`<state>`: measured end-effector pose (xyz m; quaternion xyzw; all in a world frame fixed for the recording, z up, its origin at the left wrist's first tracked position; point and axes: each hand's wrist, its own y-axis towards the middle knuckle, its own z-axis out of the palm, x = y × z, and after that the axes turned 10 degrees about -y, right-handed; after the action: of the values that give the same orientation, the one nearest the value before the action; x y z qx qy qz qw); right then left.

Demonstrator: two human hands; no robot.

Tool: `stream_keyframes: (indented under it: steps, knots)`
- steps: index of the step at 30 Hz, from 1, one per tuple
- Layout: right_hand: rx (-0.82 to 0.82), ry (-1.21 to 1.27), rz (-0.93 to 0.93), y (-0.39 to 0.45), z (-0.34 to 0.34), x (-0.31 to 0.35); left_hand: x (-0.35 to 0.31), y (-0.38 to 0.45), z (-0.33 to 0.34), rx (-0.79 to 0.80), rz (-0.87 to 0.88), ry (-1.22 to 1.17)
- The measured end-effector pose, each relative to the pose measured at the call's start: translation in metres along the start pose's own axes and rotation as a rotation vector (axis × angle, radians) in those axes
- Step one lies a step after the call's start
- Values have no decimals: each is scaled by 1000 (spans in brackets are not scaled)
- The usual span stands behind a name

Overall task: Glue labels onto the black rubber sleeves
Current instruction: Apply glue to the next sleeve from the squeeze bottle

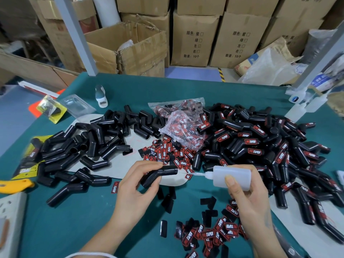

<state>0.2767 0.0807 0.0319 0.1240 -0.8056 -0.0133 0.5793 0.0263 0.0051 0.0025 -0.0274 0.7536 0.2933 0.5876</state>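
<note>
Black rubber sleeve (159,175), bent at its middle, sits in your left hand (135,185), fingers and thumb curled round it, held above the teal table (74,220) near its front centre. Your right hand (249,198) grips a translucent white glue bottle (229,177) lying sideways, thumb pressed on its side; its thin nozzle points left at the sleeve's open end, the tip just beside it. Whether the tip touches the rubber cannot be told.

Unlabelled sleeves (89,146) lie heaped to your left. Sleeves already bearing red-and-black labels (270,146) are piled to your right. Loose labels (167,155) are scattered just behind your hands, with more (210,233) near your right wrist. A clear bag of labels (182,123) rests between the two heaps. Cardboard boxes (193,40) stand beyond the table.
</note>
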Motion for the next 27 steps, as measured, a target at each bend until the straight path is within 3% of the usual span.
stream_keyframes:
  steps: [27]
  knots:
    - [0, 30, 8, -1, 0, -1, 3, 0, 2, 10, 48, 0]
